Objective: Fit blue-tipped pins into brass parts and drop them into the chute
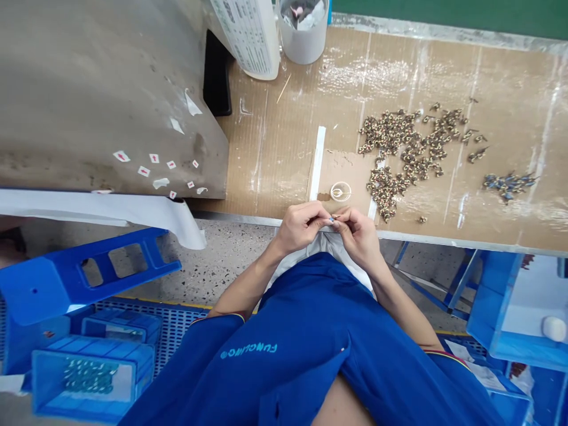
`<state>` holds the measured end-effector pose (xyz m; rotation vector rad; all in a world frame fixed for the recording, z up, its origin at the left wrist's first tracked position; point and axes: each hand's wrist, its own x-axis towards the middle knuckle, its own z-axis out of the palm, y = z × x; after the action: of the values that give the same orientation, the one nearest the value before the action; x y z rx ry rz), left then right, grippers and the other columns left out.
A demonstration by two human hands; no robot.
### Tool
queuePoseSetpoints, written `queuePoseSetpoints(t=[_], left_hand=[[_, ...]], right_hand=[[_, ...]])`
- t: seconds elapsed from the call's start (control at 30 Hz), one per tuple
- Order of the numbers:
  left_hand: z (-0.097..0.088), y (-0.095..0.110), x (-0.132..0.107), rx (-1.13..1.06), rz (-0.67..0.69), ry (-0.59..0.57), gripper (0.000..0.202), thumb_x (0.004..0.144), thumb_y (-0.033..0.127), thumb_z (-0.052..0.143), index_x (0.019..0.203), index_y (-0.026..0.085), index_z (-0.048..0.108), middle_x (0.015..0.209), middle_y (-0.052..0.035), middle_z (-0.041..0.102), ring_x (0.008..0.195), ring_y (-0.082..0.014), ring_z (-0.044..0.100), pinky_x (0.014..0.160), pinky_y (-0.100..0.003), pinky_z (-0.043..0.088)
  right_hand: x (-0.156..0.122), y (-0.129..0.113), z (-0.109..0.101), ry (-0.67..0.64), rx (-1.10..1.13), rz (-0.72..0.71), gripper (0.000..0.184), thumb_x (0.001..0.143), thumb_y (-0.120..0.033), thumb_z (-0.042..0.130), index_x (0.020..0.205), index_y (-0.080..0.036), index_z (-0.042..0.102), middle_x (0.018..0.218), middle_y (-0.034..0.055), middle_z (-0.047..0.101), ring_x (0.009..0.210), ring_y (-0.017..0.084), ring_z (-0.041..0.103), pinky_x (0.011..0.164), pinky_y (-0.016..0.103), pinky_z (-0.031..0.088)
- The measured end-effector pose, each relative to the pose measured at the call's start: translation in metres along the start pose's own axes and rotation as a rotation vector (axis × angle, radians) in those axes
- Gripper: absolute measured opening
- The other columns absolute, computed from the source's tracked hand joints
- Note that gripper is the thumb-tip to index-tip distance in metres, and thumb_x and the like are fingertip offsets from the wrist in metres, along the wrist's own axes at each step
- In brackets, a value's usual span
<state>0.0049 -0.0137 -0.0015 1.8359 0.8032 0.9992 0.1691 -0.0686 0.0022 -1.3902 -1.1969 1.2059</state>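
Note:
My left hand (302, 226) and my right hand (360, 234) meet at the near edge of the workbench (284, 165), fingers curled and pinched together round one tiny part (332, 219) with a blue tip. A small tape ring (341, 191) lies just beyond my fingers. To the right spreads a heap of several small brass-coloured parts (406, 151). Farther right sits a smaller cluster of blue-grey parts (508, 182). A white strip (317, 163) lies on the cardboard-covered top.
A white cup (305, 32) and a white appliance (248, 35) stand at the back. A grey metal block (102, 94) with small stickers fills the left. Blue crates (89, 367) and a blue stool (66, 278) sit on the floor left; a blue bin (515, 313) hangs right.

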Motion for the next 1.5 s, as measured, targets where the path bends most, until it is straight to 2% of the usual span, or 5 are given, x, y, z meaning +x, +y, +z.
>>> queuePoseSetpoints(t=[0.5, 0.67, 0.97, 1.33, 1.5], left_hand=[[-0.008, 0.001, 0.008, 0.110, 0.039, -0.112, 0.014, 0.099, 0.019, 0.059, 0.086, 0.015, 0.064, 0.075, -0.0018, 0.064, 0.068, -0.0113, 0.059, 0.063, -0.022, 0.046], [-0.006, -0.001, 0.007, 0.112, 0.048, -0.109, 0.018, 0.100, 0.020, 0.056, 0.085, 0.015, 0.064, 0.075, -0.0022, 0.065, 0.068, -0.0118, 0.060, 0.064, -0.023, 0.047], [-0.006, -0.006, 0.004, 0.137, 0.054, -0.170, 0.019, 0.097, 0.012, 0.053, 0.081, 0.016, 0.062, 0.073, -0.0014, 0.064, 0.064, -0.0116, 0.058, 0.060, -0.023, 0.043], [-0.007, 0.000, 0.007, 0.105, 0.010, -0.130, 0.010, 0.099, 0.021, 0.060, 0.092, 0.015, 0.066, 0.080, -0.0033, 0.069, 0.070, -0.0118, 0.063, 0.065, -0.023, 0.049], [-0.005, -0.002, 0.007, 0.118, 0.056, -0.126, 0.019, 0.101, 0.022, 0.056, 0.087, 0.015, 0.066, 0.077, -0.0034, 0.066, 0.070, -0.0123, 0.062, 0.065, -0.023, 0.049]], right_hand=[[0.004, -0.002, -0.011, 0.000, 0.112, 0.147, 0.040, 0.084, -0.061, 0.072, 0.093, -0.022, 0.071, 0.084, 0.0039, 0.074, 0.071, 0.016, 0.068, 0.067, 0.031, 0.057], [0.005, -0.004, -0.009, 0.001, 0.089, 0.089, 0.032, 0.089, -0.055, 0.069, 0.088, -0.023, 0.068, 0.081, 0.0038, 0.070, 0.069, 0.016, 0.065, 0.064, 0.031, 0.055], [0.009, -0.007, -0.015, -0.132, -0.069, 0.060, 0.020, 0.093, -0.038, 0.064, 0.081, -0.022, 0.063, 0.076, 0.0021, 0.068, 0.070, 0.017, 0.064, 0.069, 0.032, 0.054], [0.007, -0.007, -0.013, -0.019, 0.125, 0.182, 0.041, 0.086, -0.063, 0.069, 0.091, -0.023, 0.065, 0.077, 0.0023, 0.072, 0.065, 0.015, 0.067, 0.063, 0.030, 0.059], [0.009, -0.010, -0.015, -0.042, 0.119, 0.167, 0.037, 0.086, -0.059, 0.071, 0.087, -0.023, 0.067, 0.077, 0.0019, 0.070, 0.065, 0.015, 0.066, 0.063, 0.031, 0.059]])
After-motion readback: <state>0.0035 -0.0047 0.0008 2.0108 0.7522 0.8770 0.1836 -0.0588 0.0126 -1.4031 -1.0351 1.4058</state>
